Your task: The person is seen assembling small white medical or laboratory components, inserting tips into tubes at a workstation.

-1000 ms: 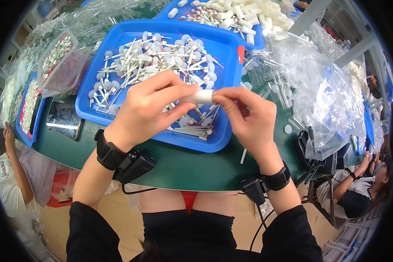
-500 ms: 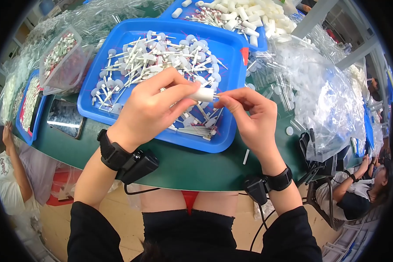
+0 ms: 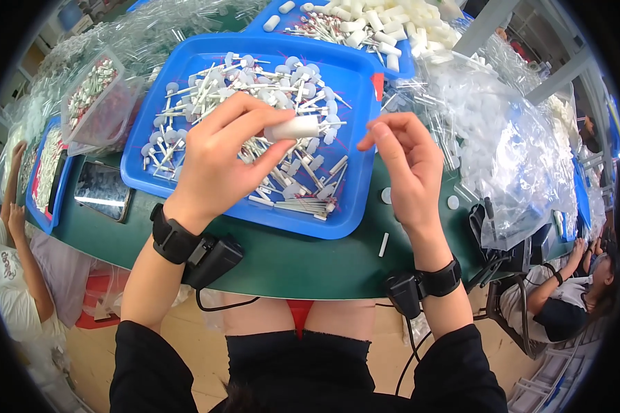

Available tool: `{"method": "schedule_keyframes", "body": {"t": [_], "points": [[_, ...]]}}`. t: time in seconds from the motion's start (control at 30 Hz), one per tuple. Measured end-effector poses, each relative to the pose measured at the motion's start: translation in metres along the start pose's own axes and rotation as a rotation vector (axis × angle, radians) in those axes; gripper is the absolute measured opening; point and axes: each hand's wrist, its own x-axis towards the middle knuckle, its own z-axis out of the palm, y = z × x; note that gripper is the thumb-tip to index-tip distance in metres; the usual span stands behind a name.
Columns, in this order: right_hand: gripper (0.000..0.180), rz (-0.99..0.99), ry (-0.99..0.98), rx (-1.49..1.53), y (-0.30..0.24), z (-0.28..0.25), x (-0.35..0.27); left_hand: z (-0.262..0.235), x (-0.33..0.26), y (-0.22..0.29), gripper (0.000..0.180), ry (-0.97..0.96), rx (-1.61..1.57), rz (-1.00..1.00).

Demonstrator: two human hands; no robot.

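My left hand [image 3: 220,155] is closed around a smooth white cylinder [image 3: 296,128], holding it sideways above a blue tray [image 3: 139,155]. From the cylinder's right end stick thin pale pins [image 3: 331,124]. To its right, my right hand [image 3: 410,162] is raised with fingers bent and apart, touching neither cylinder nor tray. Many small white stick-like parts with round pale discs and red wires [image 3: 255,86] fill the tray. A pale round disc [image 3: 386,196] lies on the green table beside my right hand, and a short white stick [image 3: 384,244] is nearer the front edge.
Behind stands another blue tray [image 3: 406,69] with white cylinders and red-wired parts. Clear plastic bags [image 3: 517,151] crowd the right. On the left are a clear tub [image 3: 93,110], a phone [image 3: 103,189] and a narrow blue tray [image 3: 55,213]. Other people sit at both sides.
My right hand has come away from the cylinder's end and moved right, its fingers parting. My left hand has shifted slightly left and up with the cylinder. A disc now shows beside my right hand.
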Motion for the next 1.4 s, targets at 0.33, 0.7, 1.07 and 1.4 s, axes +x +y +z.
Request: {"method": "schedule_keyframes", "body": {"t": [0.33, 0.7, 1.07, 1.4], "points": [[0.019, -0.326, -0.247, -0.646, -0.003, 0.002, -0.003, -0.003, 0.002, -0.002, 0.023, -0.037, -0.041, -0.089], [0.020, -0.517, 0.012, -0.390, -0.005, 0.016, 0.001, 0.017, 0.000, 0.008, 0.032, -0.096, -0.241, -0.106], [0.027, -0.314, -0.012, -0.197, -0.008, -0.004, 0.012, 0.020, -0.002, 0.013, 0.013, 0.055, -0.701, -0.439], [0.024, -0.125, 0.109, -0.906, 0.058, -0.057, 0.162, 0.021, -0.004, 0.008, 0.014, 0.043, -0.996, -0.514]]}}
